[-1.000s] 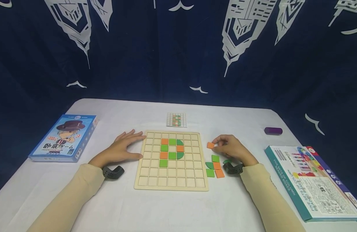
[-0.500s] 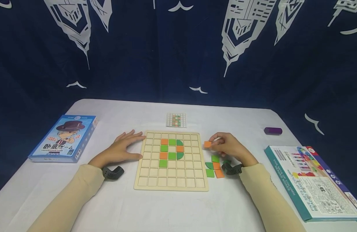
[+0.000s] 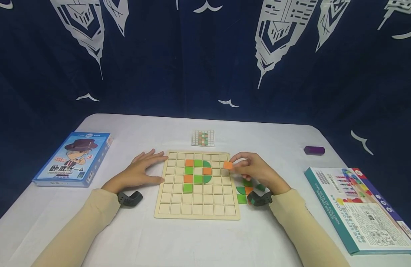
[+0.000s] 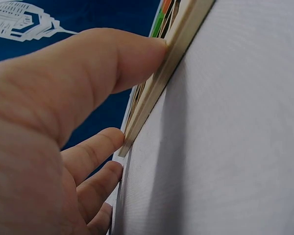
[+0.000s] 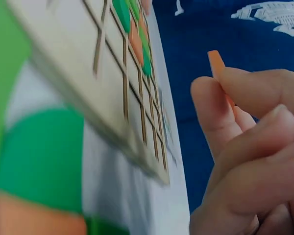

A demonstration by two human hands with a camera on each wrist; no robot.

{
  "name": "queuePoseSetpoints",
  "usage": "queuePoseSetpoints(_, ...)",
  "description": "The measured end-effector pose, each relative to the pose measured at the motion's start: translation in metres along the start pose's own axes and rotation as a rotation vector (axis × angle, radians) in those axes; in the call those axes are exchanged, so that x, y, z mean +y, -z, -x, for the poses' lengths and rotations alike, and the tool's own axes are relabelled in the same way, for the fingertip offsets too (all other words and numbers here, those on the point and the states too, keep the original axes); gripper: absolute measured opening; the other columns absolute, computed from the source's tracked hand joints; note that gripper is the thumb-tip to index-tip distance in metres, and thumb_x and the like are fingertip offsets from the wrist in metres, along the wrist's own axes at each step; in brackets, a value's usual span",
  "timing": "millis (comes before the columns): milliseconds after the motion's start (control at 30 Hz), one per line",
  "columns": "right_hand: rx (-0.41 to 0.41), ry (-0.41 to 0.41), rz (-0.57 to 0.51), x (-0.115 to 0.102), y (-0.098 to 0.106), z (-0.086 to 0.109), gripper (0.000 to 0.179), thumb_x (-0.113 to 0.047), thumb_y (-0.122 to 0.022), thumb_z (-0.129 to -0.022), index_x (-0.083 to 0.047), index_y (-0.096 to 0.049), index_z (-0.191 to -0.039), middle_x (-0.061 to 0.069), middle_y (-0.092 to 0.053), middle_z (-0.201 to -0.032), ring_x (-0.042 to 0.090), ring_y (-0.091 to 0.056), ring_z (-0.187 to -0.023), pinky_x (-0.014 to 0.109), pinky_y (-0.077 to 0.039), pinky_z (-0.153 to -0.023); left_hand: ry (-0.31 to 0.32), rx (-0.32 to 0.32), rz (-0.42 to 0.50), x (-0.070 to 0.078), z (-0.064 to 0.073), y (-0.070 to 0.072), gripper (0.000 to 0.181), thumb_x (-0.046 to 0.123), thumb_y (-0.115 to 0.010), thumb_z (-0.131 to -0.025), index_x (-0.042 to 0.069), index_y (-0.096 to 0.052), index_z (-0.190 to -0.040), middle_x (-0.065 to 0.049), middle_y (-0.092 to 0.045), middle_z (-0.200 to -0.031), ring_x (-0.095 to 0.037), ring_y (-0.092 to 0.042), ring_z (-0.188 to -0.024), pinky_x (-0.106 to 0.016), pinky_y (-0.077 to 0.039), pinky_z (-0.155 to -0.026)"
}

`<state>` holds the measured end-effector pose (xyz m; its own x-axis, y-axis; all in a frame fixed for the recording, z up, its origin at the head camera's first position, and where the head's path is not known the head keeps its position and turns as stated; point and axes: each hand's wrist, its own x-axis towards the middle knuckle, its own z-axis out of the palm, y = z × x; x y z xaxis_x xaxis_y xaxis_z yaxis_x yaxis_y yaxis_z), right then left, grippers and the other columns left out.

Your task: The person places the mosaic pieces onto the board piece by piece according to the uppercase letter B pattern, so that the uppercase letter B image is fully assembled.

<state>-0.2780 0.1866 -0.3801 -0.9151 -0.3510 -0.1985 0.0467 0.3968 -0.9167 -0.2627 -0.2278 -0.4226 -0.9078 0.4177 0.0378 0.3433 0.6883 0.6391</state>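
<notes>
As an orange square tile [image 3: 228,165] hangs over the right margin of the wooden grid board [image 3: 197,209], pinched by the right hand [image 3: 255,168] between thumb and fingertip, it juts leftward from that hand, the nearer of the two, with the green and orange tiles [image 3: 198,179] farther left; the left hand [image 3: 138,171], fingers spread, touches the board's left edge

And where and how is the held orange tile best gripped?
Likely by the right edge of the orange tile, from the right, pinching its flat faces as the right hand does: it is thin and square, its left part free.
</notes>
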Motion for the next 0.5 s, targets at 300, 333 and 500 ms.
queuePoseSetpoints(300,-0.027,0.021,-0.142,-0.009,-0.021,0.003,0.029,0.0,-0.074,-0.096,0.001,-0.065,-0.124,0.004,-0.08,-0.091,0.008,-0.048,-0.057,0.019,-0.041,-0.052,0.003,0.0,0.002,0.0,-0.001,0.0,0.087,0.042,-0.086,-0.086,0.009,-0.054,-0.159,-0.018,-0.037,-0.172,-0.043,-0.012,-0.166,-0.061,0.004,-0.133)
queuePoseSetpoints(333,-0.025,0.017,-0.154,-0.01,-0.024,0.003,0.029,0.0,-0.075,-0.096,0.001,-0.066,-0.124,0.004,-0.08,-0.092,0.009,-0.048,-0.057,0.019,-0.041,-0.052,0.003,0.0,0.003,0.0,-0.001,0.001,0.087,0.042,-0.086,-0.086,0.009,-0.054,-0.159,-0.018,-0.037,-0.172,-0.043,-0.012,-0.166,-0.061,0.004,-0.133)
queuePoseSetpoints(500,-0.015,0.004,-0.182,-0.014,-0.036,0.004,0.029,-0.001,-0.075,-0.096,0.0,-0.066,-0.124,0.003,-0.081,-0.094,0.007,-0.048,-0.057,0.018,-0.04,-0.051,0.002,0.0,0.006,0.0,-0.001,0.001,0.086,0.042,-0.086,-0.086,0.009,-0.054,-0.159,-0.018,-0.038,-0.172,-0.043,-0.012,-0.166,-0.061,0.005,-0.133)
